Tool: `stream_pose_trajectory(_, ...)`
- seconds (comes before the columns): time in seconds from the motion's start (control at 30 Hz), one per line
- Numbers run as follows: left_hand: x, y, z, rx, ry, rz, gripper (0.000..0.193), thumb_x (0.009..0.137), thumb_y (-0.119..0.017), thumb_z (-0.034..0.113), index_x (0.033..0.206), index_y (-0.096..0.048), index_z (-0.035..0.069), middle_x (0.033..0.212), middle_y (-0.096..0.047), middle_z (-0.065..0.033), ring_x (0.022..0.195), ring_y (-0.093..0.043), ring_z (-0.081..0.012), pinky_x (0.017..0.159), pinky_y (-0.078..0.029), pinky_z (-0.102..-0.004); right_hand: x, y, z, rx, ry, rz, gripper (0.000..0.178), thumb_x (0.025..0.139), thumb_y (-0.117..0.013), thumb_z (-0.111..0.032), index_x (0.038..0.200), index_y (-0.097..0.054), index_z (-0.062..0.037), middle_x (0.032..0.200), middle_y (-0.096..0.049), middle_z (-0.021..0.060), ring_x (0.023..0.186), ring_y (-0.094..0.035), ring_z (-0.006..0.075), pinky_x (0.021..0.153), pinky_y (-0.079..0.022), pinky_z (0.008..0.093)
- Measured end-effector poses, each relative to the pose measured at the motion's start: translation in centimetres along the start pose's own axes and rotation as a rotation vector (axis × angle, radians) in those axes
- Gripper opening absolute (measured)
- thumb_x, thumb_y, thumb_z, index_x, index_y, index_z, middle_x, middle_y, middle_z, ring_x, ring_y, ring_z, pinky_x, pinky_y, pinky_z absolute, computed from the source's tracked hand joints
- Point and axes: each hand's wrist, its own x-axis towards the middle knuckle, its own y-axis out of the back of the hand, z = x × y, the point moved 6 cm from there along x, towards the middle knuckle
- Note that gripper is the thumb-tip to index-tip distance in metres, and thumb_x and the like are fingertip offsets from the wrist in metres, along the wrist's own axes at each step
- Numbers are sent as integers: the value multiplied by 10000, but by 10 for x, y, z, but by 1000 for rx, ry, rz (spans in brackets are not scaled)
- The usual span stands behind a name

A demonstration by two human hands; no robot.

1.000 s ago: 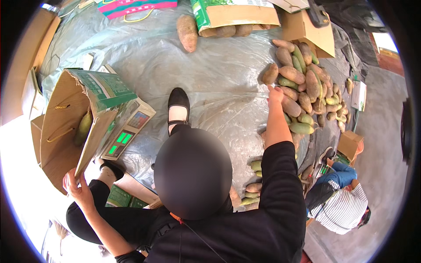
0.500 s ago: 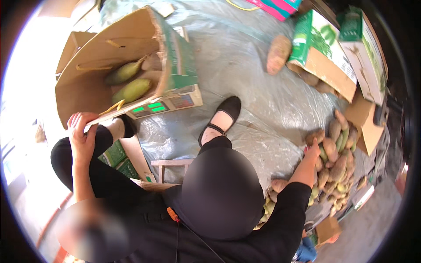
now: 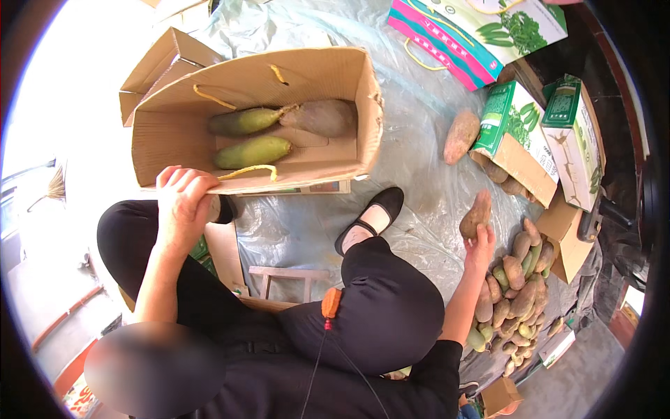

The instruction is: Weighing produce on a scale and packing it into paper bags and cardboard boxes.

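Note:
My left hand [image 3: 183, 208] is closed over the near rim of a large open cardboard box [image 3: 157, 150] with yellow cord handles. Inside that box lie two green radishes [image 3: 252, 151] and a thick brownish root vegetable [image 3: 319, 117]. Off to the right, my right hand [image 3: 479, 246] holds a brown, tapering root vegetable [image 3: 476, 215] in its fingertips, lifted above the plastic sheet. Just beyond this hand is a heap of brown and green root vegetables [image 3: 520, 300]. The held one looks soil-covered, so its exact kind is unclear.
A single large root [image 3: 462, 137] lies on the plastic sheet [image 3: 412, 91]. Green-and-white cartons [image 3: 520, 136] with roots spilling out stand at the right. A pink-and-blue carton [image 3: 447, 42] is at the back. A small wooden stool [image 3: 289, 272] sits between my legs.
My right hand has lifted a brown root away from the heap. My left hand stays on the box rim. The view has shifted, showing more of the box's inside.

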Motion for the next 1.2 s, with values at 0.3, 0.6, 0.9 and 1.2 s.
stream_pose_trajectory(0.3,-4,1,-3,-50,8,20,144,740,-585,42,876,-623,69,880,-633,-62,898,-587,-269,954,-359,-427,-220,-226,-216,-313,727,-817,660,719,-718,-69,1299,-403,-54,1132,-593,129,1080,-561,216,932,-437,344)
stream_pose_trajectory(0.6,-5,6,-3,-49,-36,101,117,760,-562,34,859,-606,77,846,-617,-58,882,-588,-253,942,-382,-416,-323,-351,-173,-838,1076,-1139,585,673,-729,-193,1183,-478,-57,978,-630,171,927,-628,297,782,-505,406)
stream_pose_trajectory(0.9,-12,5,-2,2,-43,17,141,824,-593,92,960,-607,56,921,-628,-112,930,-572,-312,938,-369,-418,-317,-327,-176,-475,1276,-917,506,721,-734,-200,1174,-561,-58,1033,-659,144,961,-624,302,863,-484,397)
stream_pose_trajectory(1.2,-15,-13,-11,56,-116,23,212,832,-617,136,1031,-598,65,964,-636,-98,930,-578,-290,921,-381,-430,-206,-161,-75,-74,676,-381,236,869,-614,-29,1097,-581,21,950,-658,80,849,-624,121,747,-509,263)
